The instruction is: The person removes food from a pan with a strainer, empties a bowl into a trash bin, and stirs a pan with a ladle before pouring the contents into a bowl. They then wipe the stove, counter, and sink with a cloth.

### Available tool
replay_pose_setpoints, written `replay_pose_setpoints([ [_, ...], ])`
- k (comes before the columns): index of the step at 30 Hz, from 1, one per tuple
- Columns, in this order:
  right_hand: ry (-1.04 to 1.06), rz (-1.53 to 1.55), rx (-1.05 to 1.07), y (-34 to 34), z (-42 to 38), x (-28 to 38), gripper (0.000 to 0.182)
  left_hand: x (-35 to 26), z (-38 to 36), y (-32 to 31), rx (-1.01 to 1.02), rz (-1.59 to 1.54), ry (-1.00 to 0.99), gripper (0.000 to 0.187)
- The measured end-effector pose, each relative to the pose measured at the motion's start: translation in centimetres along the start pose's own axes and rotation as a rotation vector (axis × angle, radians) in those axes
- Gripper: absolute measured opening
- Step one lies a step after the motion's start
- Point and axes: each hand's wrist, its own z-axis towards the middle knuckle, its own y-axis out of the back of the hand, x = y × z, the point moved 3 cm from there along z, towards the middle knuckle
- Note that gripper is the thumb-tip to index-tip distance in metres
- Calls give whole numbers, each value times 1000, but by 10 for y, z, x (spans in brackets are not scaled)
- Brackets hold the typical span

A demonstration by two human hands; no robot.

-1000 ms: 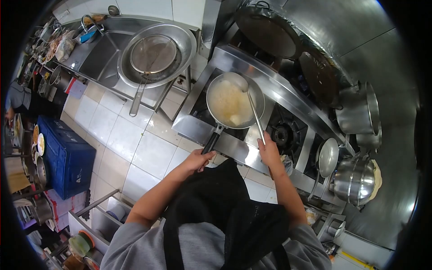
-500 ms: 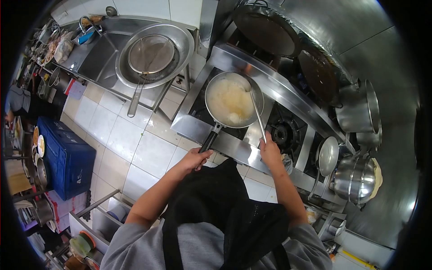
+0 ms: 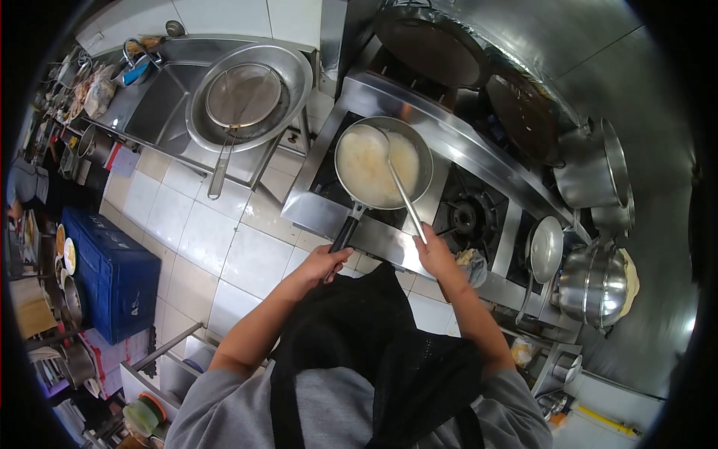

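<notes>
Seemingly stirring cloudy liquid (image 3: pixel 364 176) — calls for a steady pan (image 3: pixel 427 170).
Left hand (image 3: pixel 324 264) closed round pan handle (image 3: pixel 345 233) by stovetop's (image 3: pixel 439 185) front edge; right hand (image 3: pixel 436 256) grips ladle (image 3: pixel 404 196).

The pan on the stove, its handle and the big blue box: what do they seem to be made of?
Pan: metal, softly shiny, from its grey wall; which metal is unclear.
Handle: probably plastic, black and smooth.
Blue box: likely hard plastic, slightly glossy, from its evenly coloured sides.
</notes>
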Motion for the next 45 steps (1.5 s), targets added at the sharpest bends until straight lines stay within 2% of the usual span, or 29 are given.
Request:
replay_pose_setpoints([
  [2,19,17,-6,2,-11,15,39,0,0,-1,-3,-7,0,37],
  [4,50,64,-12,2,-12,11,39,2,-1,0,-14,-21,0,37],
  [7,-17,48,47,8,-14,7,39,2,-1,-1,-19,-46,-3,36],
  [10,33,58,32,15,-10,-2,43,0,-2,-3,-29,-52,18,35],
  [12,-74,-60,71,30,-7,10,48,1,-2,-1,-29,-37,20,36],
  [13,15,-191,-11,30,-5,9,52,0,-3,0,-31,-37,21,36],
  [14,15,-190,-9,27,-4,5,52,-1,-3,1,-31,-44,17,36],
  [16,43,-256,-152,30,1,6,54,0,-2,3,-32,-54,15,36],
  [20,-16,-261,-128,30,6,10,57,2,1,5,-25,-59,20,35],
  [22,-65,-115,-69,23,8,2,58,1,1,5,-24,-56,24,35],
  [26,-54,-131,-56,16,-1,3,58,2,2,5,-18,-65,21,34],
  [29,-14,-53,48,10,-10,21,57,3,3,5,-17,-76,8,34],
  [34,39,19,30,8,-19,25,57,2,3,4,-25,-80,5,34],
  [42,22,81,110,6,-49,5,57,-1,1,5,-11,-75,17,32],
  [44,-24,282,152,15,-58,13,55,4,4,7,-15,-80,19,32],
  [45,-28,282,147,25,-62,20,55,6,7,8,-19,-88,16,32],
])
